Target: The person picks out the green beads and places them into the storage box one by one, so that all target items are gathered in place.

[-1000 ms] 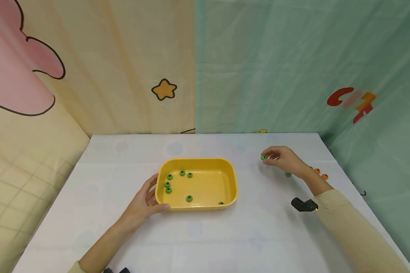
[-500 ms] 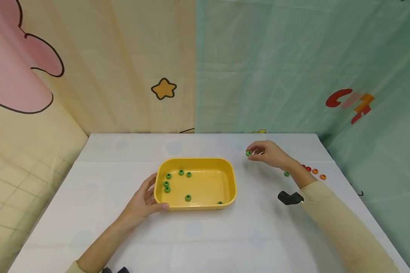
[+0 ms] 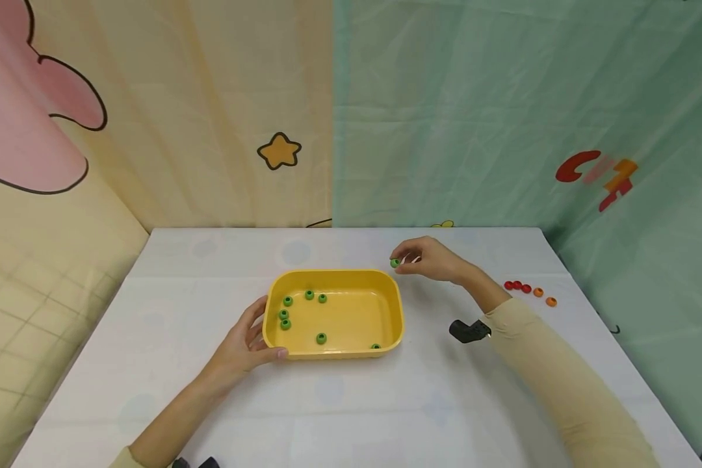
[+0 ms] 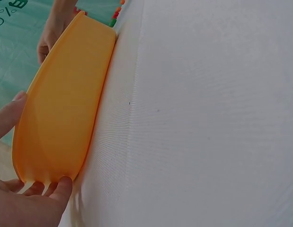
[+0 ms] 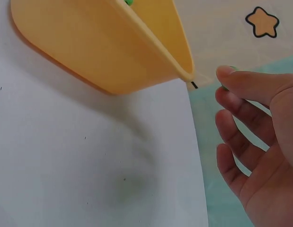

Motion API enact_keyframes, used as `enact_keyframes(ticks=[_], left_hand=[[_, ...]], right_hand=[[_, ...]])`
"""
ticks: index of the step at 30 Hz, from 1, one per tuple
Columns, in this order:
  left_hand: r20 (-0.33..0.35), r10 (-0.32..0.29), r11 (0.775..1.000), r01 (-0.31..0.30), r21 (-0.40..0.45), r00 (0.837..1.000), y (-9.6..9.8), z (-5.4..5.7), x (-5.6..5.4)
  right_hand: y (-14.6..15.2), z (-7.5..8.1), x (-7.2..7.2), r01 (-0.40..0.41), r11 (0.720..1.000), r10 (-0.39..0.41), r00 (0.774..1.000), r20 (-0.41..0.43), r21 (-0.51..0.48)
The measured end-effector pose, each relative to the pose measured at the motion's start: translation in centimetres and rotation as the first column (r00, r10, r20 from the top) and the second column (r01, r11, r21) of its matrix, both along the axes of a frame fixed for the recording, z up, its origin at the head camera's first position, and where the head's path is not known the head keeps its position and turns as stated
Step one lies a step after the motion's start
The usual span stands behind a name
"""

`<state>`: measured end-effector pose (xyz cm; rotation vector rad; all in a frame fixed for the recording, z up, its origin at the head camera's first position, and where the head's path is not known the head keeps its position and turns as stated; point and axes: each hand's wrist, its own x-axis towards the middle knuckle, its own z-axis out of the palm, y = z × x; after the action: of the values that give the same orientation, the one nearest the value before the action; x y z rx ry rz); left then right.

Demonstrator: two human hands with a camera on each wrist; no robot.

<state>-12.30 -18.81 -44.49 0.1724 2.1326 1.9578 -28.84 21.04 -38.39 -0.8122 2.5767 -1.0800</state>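
In the head view a yellow plastic tray (image 3: 357, 318) rests on the white table, with several small green beads (image 3: 321, 338) scattered inside it. My left hand (image 3: 247, 344) holds the tray's left end, its thumb along the near rim and its fingers against the side wall. Just beyond the tray's far right corner, my right hand (image 3: 429, 260) pinches one green bead (image 3: 394, 263) between thumb and index finger, above the table. In the right wrist view that pinched bead is mostly covered by the thumb; the other fingers are loosely bent.
Several red beads (image 3: 517, 285) and two orange beads (image 3: 538, 292) lie in a row at the table's right side. A green bead (image 4: 112, 22) shows near them in the left wrist view. Printed curtains (image 3: 444, 130) hang behind the white table (image 3: 374, 416).
My right hand has moved left toward the tray, carrying the pinched green bead. More red beads have come into sight behind the arm. My left hand and the tray stay almost in place.
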Motion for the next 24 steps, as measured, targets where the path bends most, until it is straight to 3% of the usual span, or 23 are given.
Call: enact_keyframes(ticks=[14, 24], left_hand=[[-0.002, -0.004, 1.000, 0.004, 0.006, 1.000, 0.1, 0.0, 0.0], [-0.013, -0.010, 1.000, 0.010, 0.014, 1.000, 0.2, 0.1, 0.0]], right_hand=[[-4.1, 0.7, -0.7, -0.085, 0.996, 0.086, 0.996, 0.017, -0.016], [-7.5, 0.8, -1.2, -0.199, 0.979, 0.200, 0.979, 0.023, -0.035]])
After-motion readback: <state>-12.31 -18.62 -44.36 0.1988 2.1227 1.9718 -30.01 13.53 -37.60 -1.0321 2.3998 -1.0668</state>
